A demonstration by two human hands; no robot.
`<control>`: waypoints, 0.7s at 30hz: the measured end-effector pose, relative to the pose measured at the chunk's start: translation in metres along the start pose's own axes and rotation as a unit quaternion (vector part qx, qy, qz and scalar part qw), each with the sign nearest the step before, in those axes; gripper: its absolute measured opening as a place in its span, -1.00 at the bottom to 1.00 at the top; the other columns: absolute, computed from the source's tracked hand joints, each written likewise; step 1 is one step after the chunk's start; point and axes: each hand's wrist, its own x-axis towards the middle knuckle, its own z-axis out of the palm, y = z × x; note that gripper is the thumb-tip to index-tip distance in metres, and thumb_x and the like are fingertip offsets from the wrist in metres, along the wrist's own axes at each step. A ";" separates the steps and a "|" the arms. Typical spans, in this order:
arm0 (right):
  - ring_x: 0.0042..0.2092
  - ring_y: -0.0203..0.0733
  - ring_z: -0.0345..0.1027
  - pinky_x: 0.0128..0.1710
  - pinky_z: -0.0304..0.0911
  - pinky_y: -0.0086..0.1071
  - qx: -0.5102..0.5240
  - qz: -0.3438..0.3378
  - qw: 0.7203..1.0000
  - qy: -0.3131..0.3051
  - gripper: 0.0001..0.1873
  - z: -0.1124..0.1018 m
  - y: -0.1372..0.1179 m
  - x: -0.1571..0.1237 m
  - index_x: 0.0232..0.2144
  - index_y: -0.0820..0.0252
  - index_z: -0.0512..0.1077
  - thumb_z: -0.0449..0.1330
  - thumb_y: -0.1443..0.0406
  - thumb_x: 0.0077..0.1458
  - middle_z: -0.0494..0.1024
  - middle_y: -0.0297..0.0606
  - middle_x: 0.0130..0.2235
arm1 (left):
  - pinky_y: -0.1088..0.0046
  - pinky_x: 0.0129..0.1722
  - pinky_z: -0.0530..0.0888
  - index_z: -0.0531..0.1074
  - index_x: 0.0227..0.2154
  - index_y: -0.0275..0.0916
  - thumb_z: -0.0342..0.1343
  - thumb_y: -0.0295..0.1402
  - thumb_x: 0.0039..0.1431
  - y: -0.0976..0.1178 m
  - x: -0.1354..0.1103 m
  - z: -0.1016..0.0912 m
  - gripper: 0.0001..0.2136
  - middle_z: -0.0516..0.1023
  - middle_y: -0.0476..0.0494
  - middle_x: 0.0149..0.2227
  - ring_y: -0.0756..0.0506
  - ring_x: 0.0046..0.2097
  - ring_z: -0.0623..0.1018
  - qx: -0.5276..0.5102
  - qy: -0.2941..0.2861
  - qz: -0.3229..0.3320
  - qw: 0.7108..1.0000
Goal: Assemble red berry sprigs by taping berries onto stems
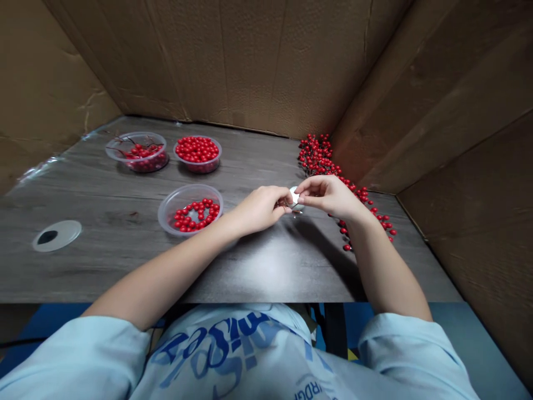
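My left hand (265,208) and my right hand (327,195) meet over the middle of the table. Between their fingertips is a small white round thing (295,195); its kind is not clear. My right thumb and forefinger pinch at its edge. The fingers of my left hand are curled shut against its left side, near a thin dark strand, and what they grip is mostly hidden. Sprays of red artificial berries (318,155) lie behind and beneath my right hand and forearm, which partly cover them.
Left of my hands stand three clear plastic tubs: a front one (166,219) with red berries, a fuller one (220,153), and one with berries and twigs (112,153). A lid (69,233) with a dark patch lies far left. Cardboard walls (250,61) enclose the table.
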 end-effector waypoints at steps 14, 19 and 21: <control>-0.51 -0.34 0.32 -0.54 0.18 -0.48 -0.089 -0.018 0.996 -0.009 -0.79 0.011 -0.039 0.022 -0.41 0.27 0.45 0.28 0.26 -0.15 0.48 -0.31 -0.53 | 0.63 -0.60 0.24 0.35 -0.43 -0.32 0.11 -0.21 -0.01 -0.022 -0.028 0.036 -0.76 0.30 0.08 -0.61 0.13 -0.61 0.29 -0.439 -0.014 -0.161 0.884; -0.44 -0.31 0.34 -0.48 0.22 -0.46 -0.128 -0.079 0.988 0.040 -0.82 0.021 -0.058 0.027 -0.41 0.27 0.47 0.26 0.25 -0.08 0.49 -0.28 -0.49 | 0.62 -0.63 0.23 0.33 -0.41 -0.30 0.15 -0.14 -0.05 -0.033 -0.030 0.050 -0.70 0.30 0.09 -0.60 0.14 -0.63 0.27 -0.500 0.032 -0.179 0.847; -0.42 -0.31 0.34 -0.45 0.23 -0.45 -0.166 -0.106 0.979 0.048 -0.83 0.031 -0.070 0.030 -0.40 0.26 0.48 0.23 0.25 -0.04 0.49 -0.28 -0.47 | 0.61 -0.65 0.21 0.34 -0.42 -0.29 0.12 -0.16 -0.02 -0.035 -0.027 0.057 -0.73 0.29 0.10 -0.61 0.14 -0.63 0.25 -0.500 0.069 -0.176 0.845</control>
